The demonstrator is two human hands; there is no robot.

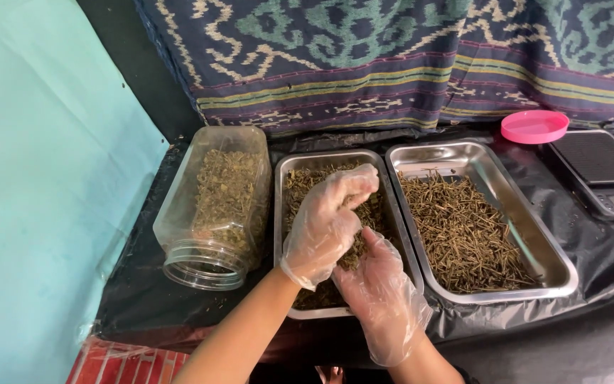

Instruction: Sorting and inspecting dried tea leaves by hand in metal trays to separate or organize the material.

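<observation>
Both hands wear thin clear plastic gloves and work over the left steel tray (282, 213), which holds a pile of dried greenish-brown herb bits (300, 186). My left hand (328, 224) hovers above the pile with fingers curled and pinched on some of the dried herb. Just below it, my right hand (378, 284) rests in the tray's near end, its thumb up against the left hand, fingers closed around herb pieces. The right steel tray (559, 259) beside it holds several thin dried brown stems (463, 227).
A clear plastic jar (211, 206) lies on its side left of the trays, mouth toward me, half full of dried herb. A pink lid (534, 126) and a black digital scale (605, 171) sit at the right. Black plastic sheet (136, 284) covers the table; patterned woven cloth (392, 57) hangs behind.
</observation>
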